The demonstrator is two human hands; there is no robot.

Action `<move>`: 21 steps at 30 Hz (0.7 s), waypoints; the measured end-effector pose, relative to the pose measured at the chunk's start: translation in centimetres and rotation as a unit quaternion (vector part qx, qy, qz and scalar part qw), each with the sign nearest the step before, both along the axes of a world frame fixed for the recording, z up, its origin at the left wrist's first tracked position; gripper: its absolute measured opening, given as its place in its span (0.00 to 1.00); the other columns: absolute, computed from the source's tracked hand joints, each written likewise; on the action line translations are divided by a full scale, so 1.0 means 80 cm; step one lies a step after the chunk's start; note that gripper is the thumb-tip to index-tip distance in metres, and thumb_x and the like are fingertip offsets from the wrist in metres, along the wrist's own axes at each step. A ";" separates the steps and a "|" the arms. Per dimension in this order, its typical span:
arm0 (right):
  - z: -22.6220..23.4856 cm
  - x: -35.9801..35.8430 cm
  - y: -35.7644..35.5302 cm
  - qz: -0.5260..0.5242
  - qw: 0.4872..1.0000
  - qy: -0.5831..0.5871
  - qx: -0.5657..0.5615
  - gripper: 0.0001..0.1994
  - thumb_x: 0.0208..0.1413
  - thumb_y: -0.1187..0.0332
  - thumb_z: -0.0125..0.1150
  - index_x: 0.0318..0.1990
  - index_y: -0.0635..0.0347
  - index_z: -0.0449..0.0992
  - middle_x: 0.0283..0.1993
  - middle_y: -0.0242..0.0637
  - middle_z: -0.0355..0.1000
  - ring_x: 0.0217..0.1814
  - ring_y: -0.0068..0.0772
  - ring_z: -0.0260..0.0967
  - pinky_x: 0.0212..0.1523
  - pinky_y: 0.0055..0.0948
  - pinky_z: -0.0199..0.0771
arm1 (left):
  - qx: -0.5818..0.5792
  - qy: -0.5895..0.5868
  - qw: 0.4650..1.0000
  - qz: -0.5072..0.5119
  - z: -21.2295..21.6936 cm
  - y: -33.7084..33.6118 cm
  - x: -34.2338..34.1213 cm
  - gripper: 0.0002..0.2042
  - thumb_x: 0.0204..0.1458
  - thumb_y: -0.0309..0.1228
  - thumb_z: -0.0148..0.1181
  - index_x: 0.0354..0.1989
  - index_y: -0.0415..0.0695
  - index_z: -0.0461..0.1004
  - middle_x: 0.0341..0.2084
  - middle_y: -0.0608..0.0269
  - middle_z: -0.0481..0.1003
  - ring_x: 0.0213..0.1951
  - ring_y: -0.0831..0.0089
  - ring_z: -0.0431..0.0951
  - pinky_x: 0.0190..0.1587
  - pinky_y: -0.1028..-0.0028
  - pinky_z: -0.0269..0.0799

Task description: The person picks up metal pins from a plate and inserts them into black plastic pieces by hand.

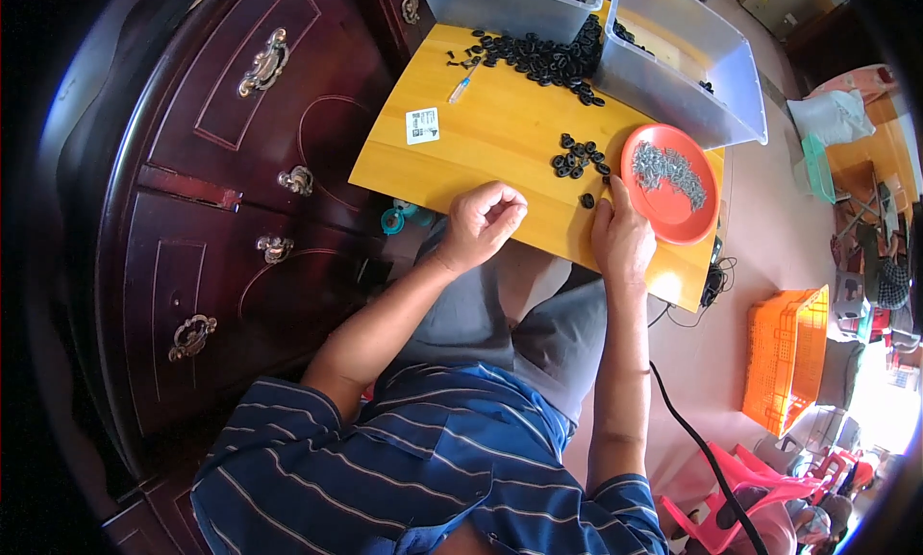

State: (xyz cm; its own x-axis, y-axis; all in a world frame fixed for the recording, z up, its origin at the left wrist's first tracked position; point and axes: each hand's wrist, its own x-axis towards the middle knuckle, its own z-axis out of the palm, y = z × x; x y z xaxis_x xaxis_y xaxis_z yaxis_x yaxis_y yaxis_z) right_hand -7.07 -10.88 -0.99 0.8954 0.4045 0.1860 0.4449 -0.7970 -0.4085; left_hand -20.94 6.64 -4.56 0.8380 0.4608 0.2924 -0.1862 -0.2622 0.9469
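My left hand (486,228) is over the near edge of the yellow wooden board, its fingers curled and thumb tip against them. Whatever is in it, if anything, is hidden. My right hand (625,238) reaches up beside the orange-red plate (707,226), fingers stretched forward and the index finger by the plate's left rim. Many small silvery metal pieces (670,173), too small to name, lie in that plate. Left of my right fingertips is a loose black ring-shaped part (586,200), with a small group of similar black parts (575,158) beyond it.
A larger pile of black parts (548,60) lies at the board's far side, before two clear plastic bins (663,84). A small blue-tipped screwdriver (461,88) and a white printed label (422,125) rest at left. Dark wooden drawers (231,199) stand left; an orange crate (784,363) stands right.
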 end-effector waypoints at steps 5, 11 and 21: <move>-0.012 -0.005 -0.007 0.016 0.999 -0.026 -0.008 0.13 0.61 0.63 0.58 0.52 0.52 0.77 0.34 0.48 0.79 0.35 0.55 0.79 0.37 0.50 0.78 | -0.019 0.005 1.000 -0.001 0.000 -0.001 -0.001 0.03 0.57 0.21 0.62 0.32 0.38 0.74 0.25 0.70 0.75 0.26 0.86 0.72 0.30 0.81 0.69; -0.019 -0.031 -0.025 0.055 0.995 -0.051 0.069 0.08 0.62 0.62 0.58 0.38 0.55 0.74 0.33 0.43 0.78 0.36 0.52 0.77 0.35 0.48 0.75 | -0.003 0.012 1.000 0.005 0.002 0.000 -0.002 0.03 0.57 0.20 0.62 0.33 0.38 0.75 0.25 0.69 0.75 0.26 0.85 0.73 0.30 0.80 0.69; -0.028 -0.018 -0.031 0.062 0.994 -0.060 0.068 0.06 0.64 0.64 0.58 0.38 0.55 0.73 0.32 0.43 0.77 0.32 0.51 0.76 0.33 0.45 0.76 | -0.049 0.030 0.998 -0.011 0.001 0.002 0.004 0.02 0.58 0.21 0.62 0.34 0.38 0.75 0.26 0.73 0.75 0.27 0.88 0.72 0.30 0.82 0.69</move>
State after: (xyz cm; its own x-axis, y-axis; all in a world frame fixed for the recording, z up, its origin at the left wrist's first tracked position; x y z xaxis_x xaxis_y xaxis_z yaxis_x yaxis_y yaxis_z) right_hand -8.52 -13.33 -3.21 0.8083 0.4748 0.3481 0.5884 -0.6742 -0.4464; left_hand -20.63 6.80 -4.46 0.8628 0.4659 0.1961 -0.1337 -0.1638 0.9774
